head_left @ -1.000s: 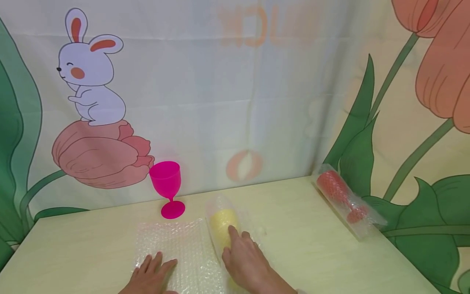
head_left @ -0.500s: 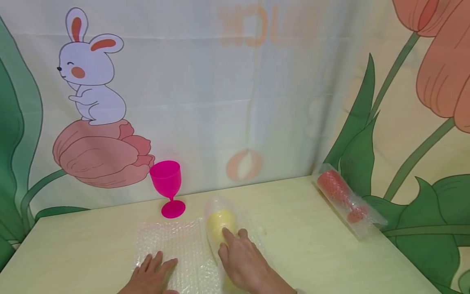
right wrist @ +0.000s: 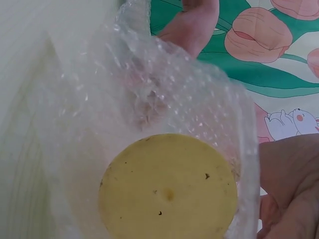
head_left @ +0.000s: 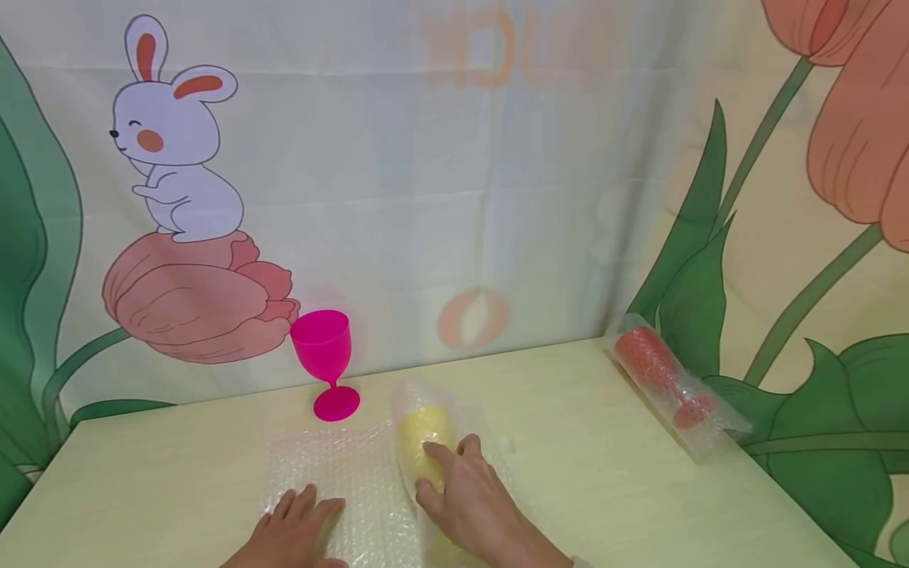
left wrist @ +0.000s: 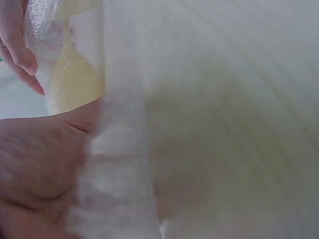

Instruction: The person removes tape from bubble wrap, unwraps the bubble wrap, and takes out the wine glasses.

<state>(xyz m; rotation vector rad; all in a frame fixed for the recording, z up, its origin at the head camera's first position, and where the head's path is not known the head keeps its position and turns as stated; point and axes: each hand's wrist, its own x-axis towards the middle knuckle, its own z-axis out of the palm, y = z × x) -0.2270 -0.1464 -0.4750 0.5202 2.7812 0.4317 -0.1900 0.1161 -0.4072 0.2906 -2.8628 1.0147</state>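
A yellow goblet [head_left: 420,430] lies on its side, rolled in clear bubble wrap [head_left: 341,461] whose loose sheet spreads flat to the left. My right hand [head_left: 476,497] holds the roll from above, its index finger bent over the top and thumb on the left side. Through the film in the right wrist view, the goblet's round base [right wrist: 167,186] shows as a speckled disc. Pressed onto the loose sheet is my left hand [head_left: 291,525], fingers spread. The left wrist view catches part of the wrapped goblet [left wrist: 75,82], its stem showing.
A magenta goblet [head_left: 323,347] stands upright behind the sheet, close to the printed curtain [head_left: 398,197]. At the right edge of the pale table [head_left: 568,426] lies a red goblet [head_left: 646,359] in bubble wrap.
My right hand and the wrapped yellow goblet have rolled slightly left over the bubble wrap. The left hand keeps its place on the sheet.
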